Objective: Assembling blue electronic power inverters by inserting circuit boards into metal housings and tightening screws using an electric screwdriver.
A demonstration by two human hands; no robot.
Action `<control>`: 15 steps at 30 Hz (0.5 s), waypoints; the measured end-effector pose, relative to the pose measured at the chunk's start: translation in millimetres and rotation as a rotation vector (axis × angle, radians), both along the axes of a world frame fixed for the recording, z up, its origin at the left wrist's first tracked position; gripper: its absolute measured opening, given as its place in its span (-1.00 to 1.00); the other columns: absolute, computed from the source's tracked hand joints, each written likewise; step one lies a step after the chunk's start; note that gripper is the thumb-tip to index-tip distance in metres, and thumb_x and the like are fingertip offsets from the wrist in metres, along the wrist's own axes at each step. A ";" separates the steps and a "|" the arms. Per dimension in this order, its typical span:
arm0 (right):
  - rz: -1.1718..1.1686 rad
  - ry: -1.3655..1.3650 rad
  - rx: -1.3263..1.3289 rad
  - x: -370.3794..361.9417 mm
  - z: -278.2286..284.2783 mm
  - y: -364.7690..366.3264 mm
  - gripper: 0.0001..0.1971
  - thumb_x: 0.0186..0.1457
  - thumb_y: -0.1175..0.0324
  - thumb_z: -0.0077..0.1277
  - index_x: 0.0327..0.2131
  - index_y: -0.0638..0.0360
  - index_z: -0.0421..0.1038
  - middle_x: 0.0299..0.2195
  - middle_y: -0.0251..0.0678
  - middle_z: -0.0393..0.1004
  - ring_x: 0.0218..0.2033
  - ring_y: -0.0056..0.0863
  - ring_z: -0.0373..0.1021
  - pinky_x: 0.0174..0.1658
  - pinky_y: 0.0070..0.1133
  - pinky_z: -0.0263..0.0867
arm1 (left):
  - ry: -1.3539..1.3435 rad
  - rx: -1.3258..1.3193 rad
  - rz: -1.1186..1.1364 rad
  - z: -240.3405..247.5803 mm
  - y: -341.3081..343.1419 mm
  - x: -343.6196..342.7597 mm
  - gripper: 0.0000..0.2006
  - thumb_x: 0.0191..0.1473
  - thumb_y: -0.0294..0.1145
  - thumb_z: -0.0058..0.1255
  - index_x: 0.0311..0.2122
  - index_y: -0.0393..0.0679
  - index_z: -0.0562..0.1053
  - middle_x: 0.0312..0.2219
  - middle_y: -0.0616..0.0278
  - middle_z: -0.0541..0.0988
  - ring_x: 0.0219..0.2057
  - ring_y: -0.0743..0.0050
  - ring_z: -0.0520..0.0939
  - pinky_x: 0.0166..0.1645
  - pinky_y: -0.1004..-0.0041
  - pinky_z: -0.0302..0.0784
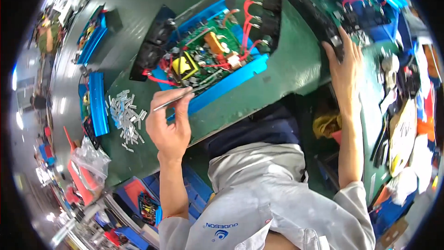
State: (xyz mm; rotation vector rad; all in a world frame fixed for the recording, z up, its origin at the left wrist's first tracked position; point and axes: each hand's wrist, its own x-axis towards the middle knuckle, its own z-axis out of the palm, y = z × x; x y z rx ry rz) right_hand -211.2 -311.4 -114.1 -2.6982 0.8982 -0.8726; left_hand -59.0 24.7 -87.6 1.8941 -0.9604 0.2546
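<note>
A pair of slim metal tweezers (pixel 172 101) is pinched in my left hand (pixel 170 122), its tips pointing at the near edge of a green circuit board (pixel 203 55). The board sits in an open blue metal housing (pixel 231 79) and carries a yellow transformer (pixel 184 65) and red wires. Black end panels (pixel 268 23) hang off both ends of the housing by wires. On the right, my right hand (pixel 346 67) has its fingers apart, at the near end of a long black bar (pixel 307 9). Whether it touches the bar, I cannot tell.
Many small silvery pieces (pixel 126 115) lie piled left of my left hand. Two blue-housed units (pixel 98 104) stand beyond them, near a clear plastic bag (pixel 92 159). Another blue unit (pixel 391 23) is at the far right. Cluttered tools and cloths (pixel 400 125) line the right side.
</note>
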 end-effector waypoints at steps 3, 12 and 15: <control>0.047 0.018 -0.032 -7.7 3.9 20.8 -0.47 0.10 0.33 0.22 0.14 0.17 0.36 -0.19 -0.04 0.49 -0.15 -0.05 0.42 -0.08 -0.32 0.32 | -0.001 0.044 -0.015 -3.8 6.4 -1.6 -0.82 0.09 -0.69 0.16 -0.20 -0.30 0.45 -0.33 0.06 0.65 -0.34 0.27 0.68 -0.27 0.46 0.60; -0.073 0.020 1.553 -118.2 6.7 136.4 -0.45 -0.10 0.45 0.19 0.04 0.23 0.32 -0.38 -0.52 0.32 -0.40 -0.72 0.24 -0.32 -0.71 0.17 | -0.106 0.074 0.006 -8.2 -1.3 1.6 -0.90 0.19 -0.65 0.07 -0.19 -0.36 0.43 -0.30 0.01 0.62 -0.41 0.36 0.66 -0.27 0.48 0.58; 0.160 0.157 1.707 -119.0 -1.7 168.4 -0.53 -0.13 0.45 0.29 -0.10 0.22 0.36 -0.40 -0.45 0.35 -0.38 -0.67 0.27 -0.30 -0.66 0.21 | -0.068 0.089 0.064 -4.5 -1.2 -2.2 -0.88 0.19 -0.65 0.06 -0.17 -0.37 0.43 -0.28 0.00 0.62 -0.41 0.38 0.66 -0.26 0.49 0.58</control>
